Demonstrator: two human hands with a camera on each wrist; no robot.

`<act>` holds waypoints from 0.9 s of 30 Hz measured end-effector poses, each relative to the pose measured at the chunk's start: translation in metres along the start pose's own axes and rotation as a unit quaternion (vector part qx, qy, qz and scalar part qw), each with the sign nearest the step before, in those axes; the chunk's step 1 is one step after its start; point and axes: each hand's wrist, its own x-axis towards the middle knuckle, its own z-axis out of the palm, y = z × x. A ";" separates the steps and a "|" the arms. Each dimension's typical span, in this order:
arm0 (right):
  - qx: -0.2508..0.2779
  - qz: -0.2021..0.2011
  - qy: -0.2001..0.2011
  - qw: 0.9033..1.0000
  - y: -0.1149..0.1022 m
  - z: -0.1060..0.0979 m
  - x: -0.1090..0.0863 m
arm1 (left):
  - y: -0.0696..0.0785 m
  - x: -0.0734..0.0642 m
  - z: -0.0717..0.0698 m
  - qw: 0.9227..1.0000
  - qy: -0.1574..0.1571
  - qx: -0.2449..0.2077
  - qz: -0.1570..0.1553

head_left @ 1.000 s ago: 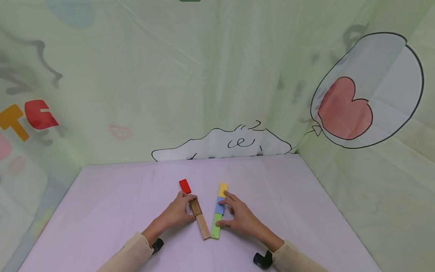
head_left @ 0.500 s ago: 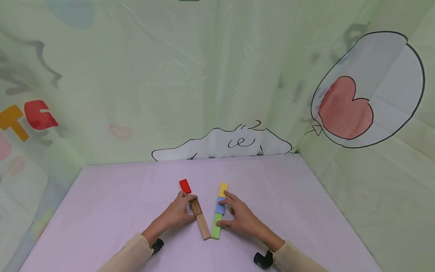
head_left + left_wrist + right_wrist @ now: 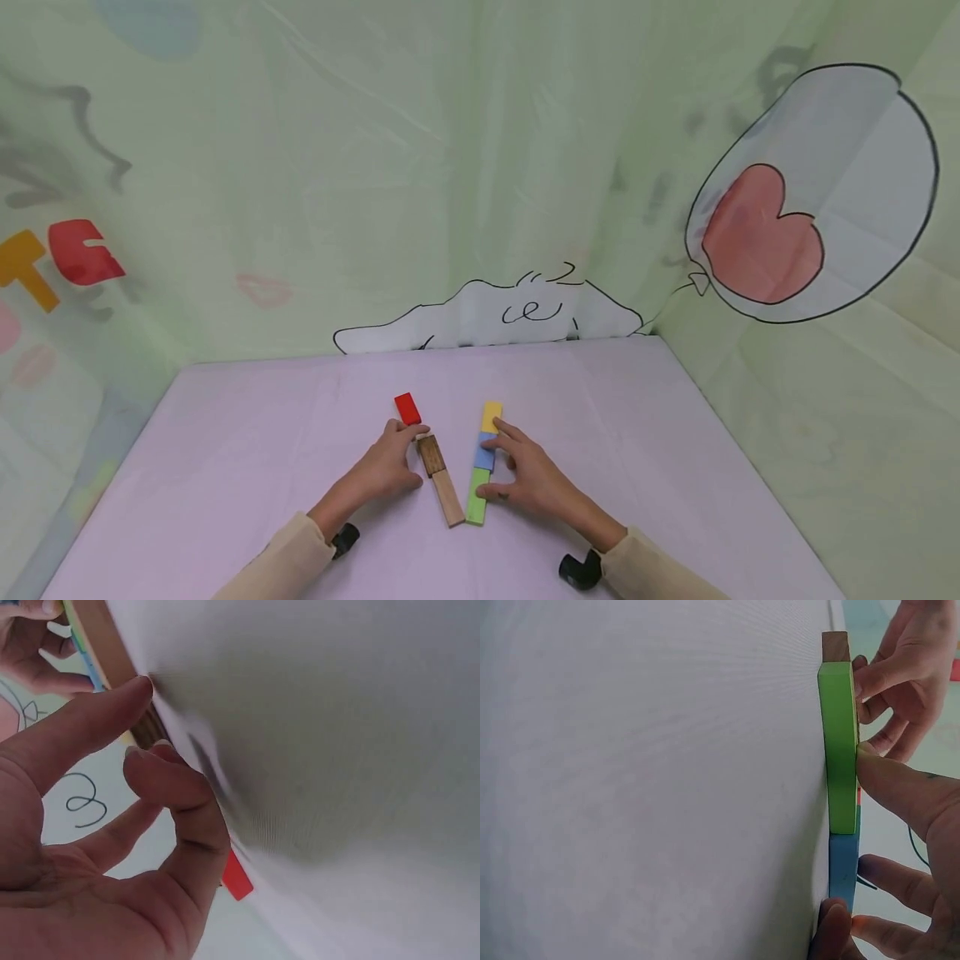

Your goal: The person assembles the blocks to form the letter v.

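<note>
Two rows of small blocks form a V on the table. Its left arm holds a red block (image 3: 408,408) at the far end, then a dark wood block (image 3: 432,456) and a light wood block (image 3: 448,498). A yellow block (image 3: 492,414), a blue block (image 3: 485,450) and a green block (image 3: 477,497) make the right arm. My left hand (image 3: 386,461) is beside the dark wood block, thumb and fingers spread and holding nothing. With the thumb on the green block and fingertips at the blue and yellow ones, my right hand (image 3: 528,475) touches the right row.
The table (image 3: 615,450) has a pale lilac cover. Behind it and at both sides hang green printed curtains (image 3: 360,183), one with a balloon drawing (image 3: 862,208). Black wrist cameras sit under both sleeves.
My left hand has shifted slightly left, away from the dark wood block it was touching. The blocks and my right hand stay where they were.
</note>
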 end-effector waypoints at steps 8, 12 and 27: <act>0.001 -0.005 0.002 1.000 0.000 0.000 -0.001 | -0.002 0.006 -0.014 0.999 0.039 0.013 -0.013; 0.000 -0.011 0.000 1.000 0.000 0.000 -0.001 | -0.003 0.010 -0.021 0.997 0.069 0.034 -0.029; 0.002 -0.001 0.002 1.000 -0.002 0.000 -0.001 | -0.031 0.030 -0.030 0.996 0.064 0.038 -0.056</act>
